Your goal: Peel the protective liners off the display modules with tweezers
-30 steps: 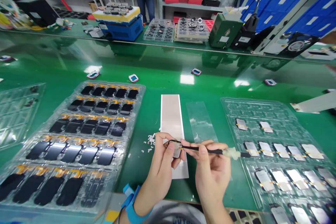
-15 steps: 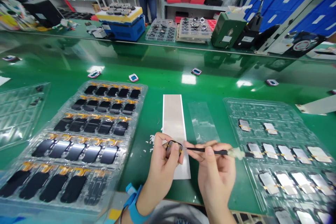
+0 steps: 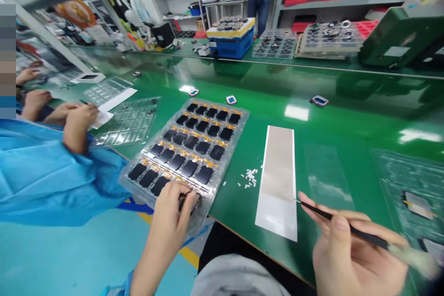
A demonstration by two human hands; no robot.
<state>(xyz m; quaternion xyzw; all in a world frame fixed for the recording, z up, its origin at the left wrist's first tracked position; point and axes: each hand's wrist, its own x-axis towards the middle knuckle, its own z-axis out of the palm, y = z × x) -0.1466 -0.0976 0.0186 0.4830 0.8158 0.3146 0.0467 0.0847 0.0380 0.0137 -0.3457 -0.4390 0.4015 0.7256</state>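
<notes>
Over the near right end of the screen tray [image 3: 225,166], our left hand [image 3: 171,215] has a dark screen [image 3: 182,200] pinched between thumb and fingers; they cover most of it, so we can't tell if it's sitting in its pocket. Our right hand [image 3: 354,247] is closed around a thin black tool [image 3: 317,212], held like a pen, tip just beside the right edge of the strip [image 3: 279,162]. Handling-wise, we'd guess the screen is light, stiff and kinda slippery, with a face that'd scratch or smudge easily, so we'd grab it by the side edges and keep off any orange ribbon [image 3: 210,163], which looks soft and easy to crease. Going outward, we've got white scraps [image 3: 250,176] left of the strip, a clear sheet [image 3: 328,175] to its right, and another tray [image 3: 391,171] with silvery parts [image 3: 418,206] beyond. Way over left, a co-worker's hand [image 3: 80,114] holds something slim.
</notes>
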